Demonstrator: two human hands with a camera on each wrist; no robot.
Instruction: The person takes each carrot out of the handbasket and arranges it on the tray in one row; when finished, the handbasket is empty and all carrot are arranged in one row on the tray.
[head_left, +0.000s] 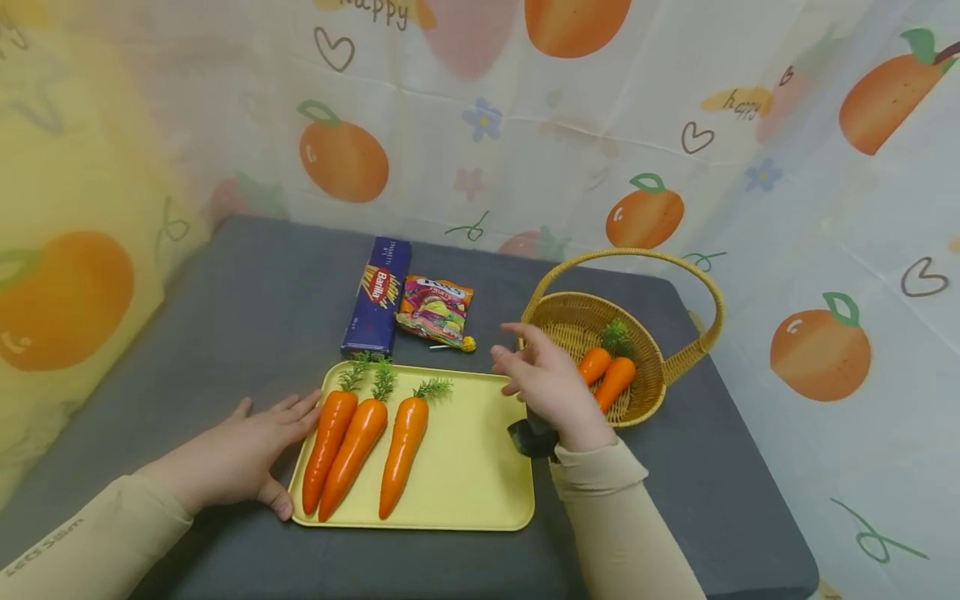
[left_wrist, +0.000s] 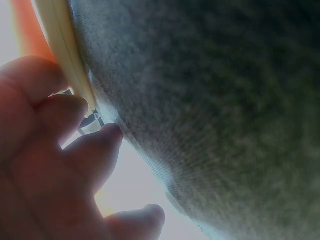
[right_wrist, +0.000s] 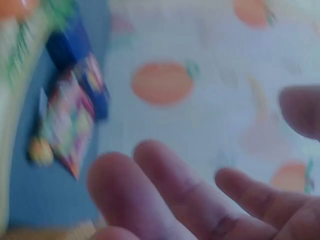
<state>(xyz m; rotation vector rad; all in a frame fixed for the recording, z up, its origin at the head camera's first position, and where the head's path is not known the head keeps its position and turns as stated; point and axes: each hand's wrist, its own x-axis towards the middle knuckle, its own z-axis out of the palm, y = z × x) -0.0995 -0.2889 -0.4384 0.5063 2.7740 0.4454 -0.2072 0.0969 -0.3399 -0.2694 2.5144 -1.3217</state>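
Three orange carrots with green tops lie on a yellow tray (head_left: 480, 467): a left carrot (head_left: 328, 450), a middle carrot (head_left: 355, 458) almost against it, and a right carrot (head_left: 405, 454) set apart. My left hand (head_left: 243, 454) is spread along the tray's left rim, its fingers and thumb touching the edge. Between the tray's right side and a wicker basket (head_left: 558, 321) hovers my right hand (head_left: 551, 379), fingers loosely bent and holding nothing. Inside the basket are two more carrots (head_left: 617, 382), partly covered by that hand. In the right wrist view, its fingers (right_wrist: 130, 190) are apart with nothing between them.
Behind the tray lie a blue Barilla spaghetti box (head_left: 375, 300) and a colourful candy bag (head_left: 438, 308), with a yellow lollipop (head_left: 468, 343) at its front. The basket's tall handle (head_left: 630, 252) arches over it. A fruit-printed curtain (head_left: 480, 150) borders the grey table (head_left: 255, 333).
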